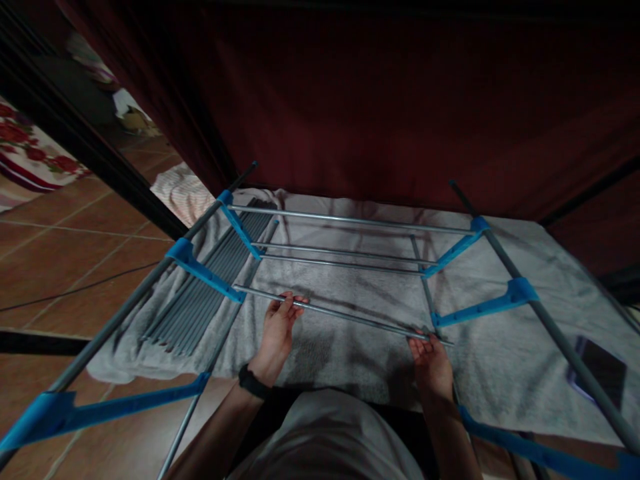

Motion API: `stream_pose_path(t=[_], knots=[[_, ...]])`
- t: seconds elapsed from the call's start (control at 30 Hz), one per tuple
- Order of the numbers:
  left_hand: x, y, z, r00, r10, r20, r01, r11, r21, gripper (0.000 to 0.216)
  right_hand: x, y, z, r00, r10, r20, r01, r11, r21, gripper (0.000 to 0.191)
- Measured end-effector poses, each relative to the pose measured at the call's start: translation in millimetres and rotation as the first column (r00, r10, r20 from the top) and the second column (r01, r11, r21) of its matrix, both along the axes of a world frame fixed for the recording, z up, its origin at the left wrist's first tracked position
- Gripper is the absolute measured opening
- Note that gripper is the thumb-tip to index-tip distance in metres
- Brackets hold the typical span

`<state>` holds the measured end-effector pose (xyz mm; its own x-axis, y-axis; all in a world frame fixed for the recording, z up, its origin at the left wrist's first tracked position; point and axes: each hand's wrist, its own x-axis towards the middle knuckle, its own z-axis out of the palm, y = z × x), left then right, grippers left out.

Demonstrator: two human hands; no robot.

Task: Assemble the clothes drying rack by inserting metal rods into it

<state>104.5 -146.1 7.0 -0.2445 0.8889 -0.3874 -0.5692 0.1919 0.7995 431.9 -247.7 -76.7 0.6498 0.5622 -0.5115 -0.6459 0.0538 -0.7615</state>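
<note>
A thin grey metal rod (345, 316) stretches between my two hands, its right end slightly nearer to me. My left hand (281, 320) pinches it toward its left end, which lies at the blue plastic bracket (210, 277). Toward the other end, my right hand (430, 357) has its fingers closed around the rod, close to the right-hand blue bracket (485, 310). Both brackets belong to a rack frame of grey tubes (560, 340). Farther back, several rods (350, 219) span the frame between the far brackets. Whether the held rod's ends sit in the brackets I cannot tell.
A bundle of loose grey rods (200, 293) lies at the left on a grey towel-like cloth (340, 360). A phone (597, 370) rests on the cloth at the right. Behind hangs a dark red curtain (380, 107). Tiled floor (75, 267) shows at the left.
</note>
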Motion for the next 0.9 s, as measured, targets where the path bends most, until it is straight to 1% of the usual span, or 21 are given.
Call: stream_pose_path(t=[0.17,0.3,0.53,0.7,0.8,0.9], knots=[[0.5,2.6,0.2,1.000,-0.004,-0.004,0.004,1.000,-0.005,0.040,1.6,-0.5,-2.6,1.000,-0.019,-0.017,0.019,1.000,-0.006,0.012],[1.6,4.3,1.8,1.000,-0.005,-0.017,0.005,1.000,-0.006,0.038,2.6,-1.0,-4.8,1.000,-0.011,-0.007,0.011,1.000,0.015,0.014],[4.6,7.0,9.3,0.999,-0.025,-0.045,0.028,0.998,0.048,0.040,2.2,-1.1,-3.2,1.000,-0.010,-0.025,0.011,1.000,0.023,0.012],[5.4,9.2,14.5,0.998,-0.042,-0.043,0.045,0.997,0.063,0.042,2.7,-2.4,-5.1,0.999,0.023,0.027,-0.024,0.999,0.031,0.017],[6.1,10.1,17.3,0.998,-0.051,-0.047,0.054,0.996,0.075,0.041,3.6,-2.5,-6.0,0.999,0.022,0.028,-0.022,1.000,0.018,0.012],[7.7,10.1,20.5,0.997,-0.066,-0.047,0.070,0.994,0.079,0.041,4.1,-2.3,-5.0,1.000,0.022,-0.010,-0.022,1.000,0.000,0.008]])
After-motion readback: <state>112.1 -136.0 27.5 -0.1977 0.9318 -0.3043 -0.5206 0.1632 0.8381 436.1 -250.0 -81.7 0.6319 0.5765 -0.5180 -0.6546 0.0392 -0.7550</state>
